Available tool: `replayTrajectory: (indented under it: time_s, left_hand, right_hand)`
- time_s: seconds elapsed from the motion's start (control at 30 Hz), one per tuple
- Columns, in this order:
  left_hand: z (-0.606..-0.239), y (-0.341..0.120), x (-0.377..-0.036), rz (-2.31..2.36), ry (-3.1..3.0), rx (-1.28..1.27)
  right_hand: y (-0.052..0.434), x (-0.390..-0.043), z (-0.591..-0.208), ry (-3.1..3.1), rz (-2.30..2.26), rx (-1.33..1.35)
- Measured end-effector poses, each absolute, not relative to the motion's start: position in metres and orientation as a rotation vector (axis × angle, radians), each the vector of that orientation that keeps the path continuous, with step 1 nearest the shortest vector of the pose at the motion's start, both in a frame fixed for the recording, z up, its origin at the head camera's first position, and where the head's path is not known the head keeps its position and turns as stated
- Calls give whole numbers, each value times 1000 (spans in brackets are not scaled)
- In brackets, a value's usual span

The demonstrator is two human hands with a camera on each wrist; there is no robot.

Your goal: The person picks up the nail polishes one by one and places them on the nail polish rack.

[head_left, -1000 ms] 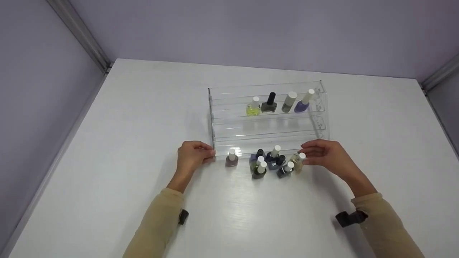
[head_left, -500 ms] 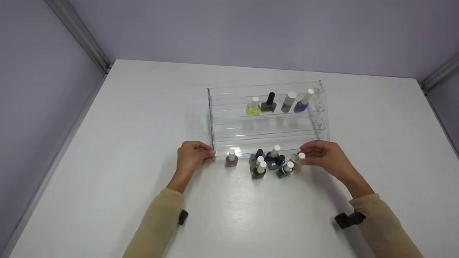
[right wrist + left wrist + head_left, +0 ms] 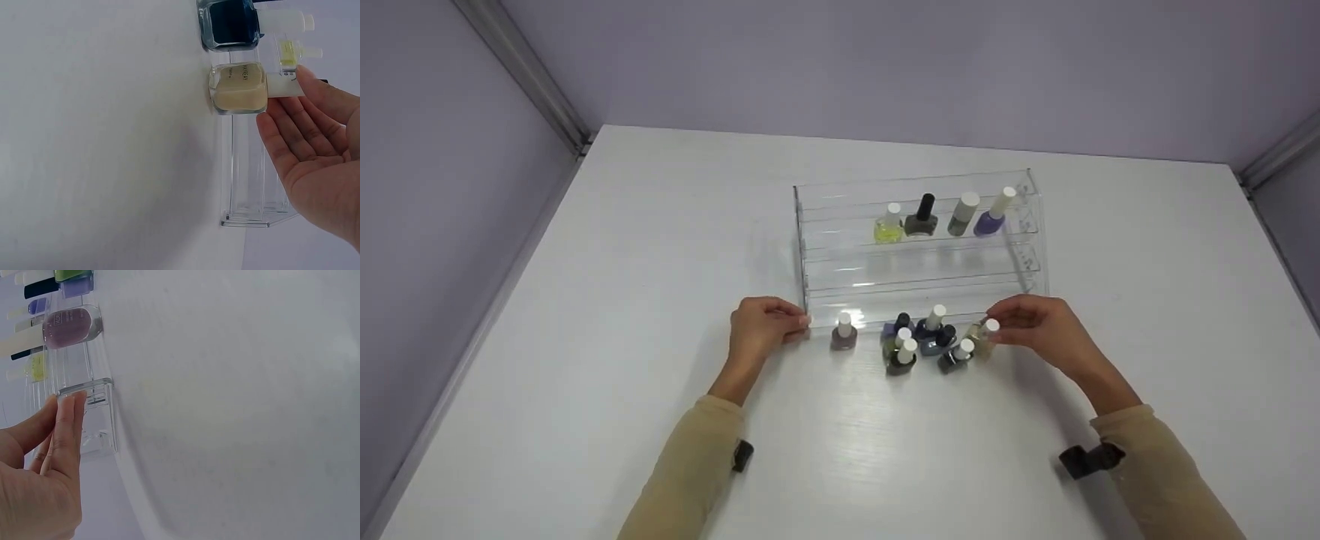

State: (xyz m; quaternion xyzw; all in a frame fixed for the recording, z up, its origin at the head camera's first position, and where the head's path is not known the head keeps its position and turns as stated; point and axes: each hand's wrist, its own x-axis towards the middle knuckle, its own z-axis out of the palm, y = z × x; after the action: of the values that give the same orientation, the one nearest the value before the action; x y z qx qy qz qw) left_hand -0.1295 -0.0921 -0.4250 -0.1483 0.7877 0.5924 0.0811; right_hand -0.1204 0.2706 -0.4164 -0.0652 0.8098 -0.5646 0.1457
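My left hand [image 3: 765, 326] pinches the front left corner of a clear acrylic display rack [image 3: 805, 262], thumb and fingertips meeting at its edge in the left wrist view. My right hand [image 3: 1031, 319] has thumb and fingers about the white cap of a beige nail polish bottle [image 3: 241, 87] standing at the rack's front right. Beside it stands a dark blue nail polish bottle [image 3: 229, 25]. A mauve nail polish bottle [image 3: 70, 327] stands alone near the left hand. Between the hands several more dark nail polish bottles [image 3: 901, 364] cluster at the rack's front edge.
On an upper tier of the rack stand a yellow bottle [image 3: 888, 231], a black-capped bottle [image 3: 921, 223], a grey one [image 3: 960, 223] and a purple one [image 3: 988, 223]. The white table [image 3: 840, 450] meets pale walls at the back and sides.
Almost nothing moves. The right hand shifts very slightly left by the beige bottle; the left hand stays at the rack's corner.
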Motion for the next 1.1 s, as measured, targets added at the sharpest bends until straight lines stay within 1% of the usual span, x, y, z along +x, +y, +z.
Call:
replayTrajectory:
  time_s: [0.47, 1.1]
  left_hand:
    - [-425, -92, -128, 1788, 2338, -440]
    - [-425, -91, -129, 1798, 2321, -449]
  right_hand:
    - [271, -119, -418, 2409, -1566, -202]
    - [271, -118, -420, 2418, -1599, -135]
